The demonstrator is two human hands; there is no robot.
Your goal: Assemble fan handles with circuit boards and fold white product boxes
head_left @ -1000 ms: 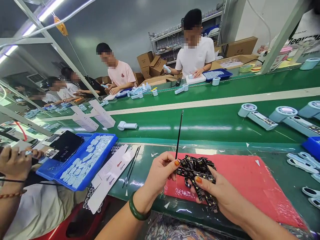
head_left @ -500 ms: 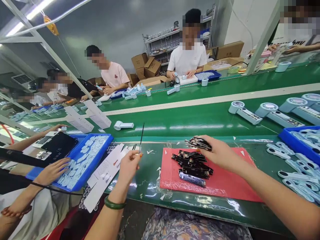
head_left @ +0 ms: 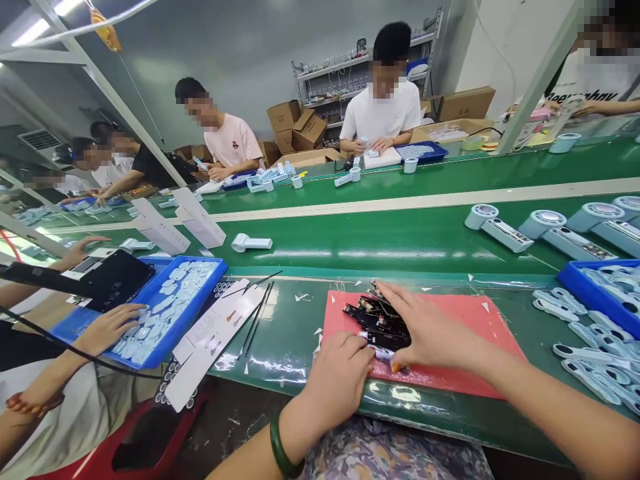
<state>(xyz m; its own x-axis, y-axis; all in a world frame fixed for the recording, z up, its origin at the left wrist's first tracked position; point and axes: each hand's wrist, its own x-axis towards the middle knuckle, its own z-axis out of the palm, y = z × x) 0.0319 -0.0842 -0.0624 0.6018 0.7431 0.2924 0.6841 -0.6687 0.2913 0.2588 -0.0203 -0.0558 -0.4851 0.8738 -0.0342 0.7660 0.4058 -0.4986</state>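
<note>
Black circuit boards [head_left: 375, 320] lie heaped on a red mat [head_left: 465, 333], with a silvery wrapped cylinder [head_left: 383, 353] at the near edge. Over the right side of the heap, my right hand [head_left: 425, 323] arches with thumb and fingers apart, touching the boards. At the heap's near left corner is my left hand [head_left: 340, 370], its fingers bent and together at the end of the silvery cylinder; its fingertips are partly hidden, and whatever they pinch does not show. Thin dark sticks [head_left: 257, 320] rest on the bench to the left, beside printed paper sheets [head_left: 200, 353].
On my left, a co-worker's hand [head_left: 113, 327] reaches into a blue tray [head_left: 220, 270] of pale blue parts. Another blue tray [head_left: 565, 273] and loose pale blue covers [head_left: 593, 370] lie on the right. Fan bodies [head_left: 500, 230] stand on the green belt [head_left: 350, 240]; co-workers sit opposite.
My left hand has let go of a thin dark stick, now on the bench, and moved right to the heap. My right hand has lowered the boards it held onto the heap and opened.
</note>
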